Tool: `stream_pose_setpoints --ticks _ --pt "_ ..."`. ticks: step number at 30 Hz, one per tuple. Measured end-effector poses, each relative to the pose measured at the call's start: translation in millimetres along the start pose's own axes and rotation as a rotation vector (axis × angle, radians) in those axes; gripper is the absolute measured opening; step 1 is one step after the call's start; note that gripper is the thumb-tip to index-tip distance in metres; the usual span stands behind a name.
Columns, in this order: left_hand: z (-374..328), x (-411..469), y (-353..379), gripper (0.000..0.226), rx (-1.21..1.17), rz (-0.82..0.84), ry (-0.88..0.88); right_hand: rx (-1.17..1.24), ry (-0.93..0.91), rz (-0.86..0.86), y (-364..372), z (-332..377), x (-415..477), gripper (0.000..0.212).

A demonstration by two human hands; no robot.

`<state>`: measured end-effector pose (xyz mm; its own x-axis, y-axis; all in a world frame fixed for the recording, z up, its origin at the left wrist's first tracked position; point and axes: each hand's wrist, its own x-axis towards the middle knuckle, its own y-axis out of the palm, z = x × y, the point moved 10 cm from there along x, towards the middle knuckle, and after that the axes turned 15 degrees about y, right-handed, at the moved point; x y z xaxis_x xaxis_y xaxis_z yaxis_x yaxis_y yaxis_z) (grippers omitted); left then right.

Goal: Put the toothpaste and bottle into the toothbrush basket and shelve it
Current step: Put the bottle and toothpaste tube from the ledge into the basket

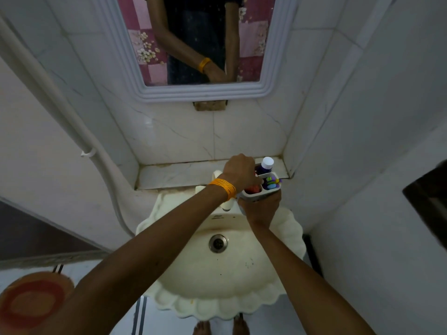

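A small white toothbrush basket point(251, 196) with compartments is held over the back right of the sink, at the marble shelf's front edge. My right hand point(262, 207) grips it from below. My left hand point(240, 171), with an orange band at the wrist, rests closed on the basket's top left side. A dark purple bottle point(264, 166) with a white cap stands in the far compartment. Colourful toothbrush heads point(272, 183) fill the right compartment. Something red-orange point(252, 189) shows in the near-left compartment; I cannot tell whether it is the toothpaste.
The marble shelf point(179, 174) runs along the wall behind the cream scalloped sink point(217, 274), with the tap point(226, 204) under my left wrist. A framed mirror point(205, 90) hangs above. Tiled walls close in on both sides. An orange mat point(33, 301) lies on the floor at left.
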<state>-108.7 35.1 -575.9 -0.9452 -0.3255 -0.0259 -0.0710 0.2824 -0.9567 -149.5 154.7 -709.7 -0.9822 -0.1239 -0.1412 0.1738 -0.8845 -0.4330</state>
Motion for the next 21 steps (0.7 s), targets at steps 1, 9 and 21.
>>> stream_pose_setpoints --ticks 1,9,21 --pt "-0.3 0.8 4.9 0.047 0.006 0.005 -0.008 -0.018 0.007 0.01 0.7 1.2 -0.2 0.132" --pt "-0.1 3.5 34.2 0.041 0.155 0.089 -0.055 0.071 0.011 0.059 -3.4 4.2 -8.7 0.125" --pt "14.4 0.6 -38.6 0.06 0.158 -0.203 -0.012 0.018 0.031 0.091 8.0 -14.6 18.1 0.124"
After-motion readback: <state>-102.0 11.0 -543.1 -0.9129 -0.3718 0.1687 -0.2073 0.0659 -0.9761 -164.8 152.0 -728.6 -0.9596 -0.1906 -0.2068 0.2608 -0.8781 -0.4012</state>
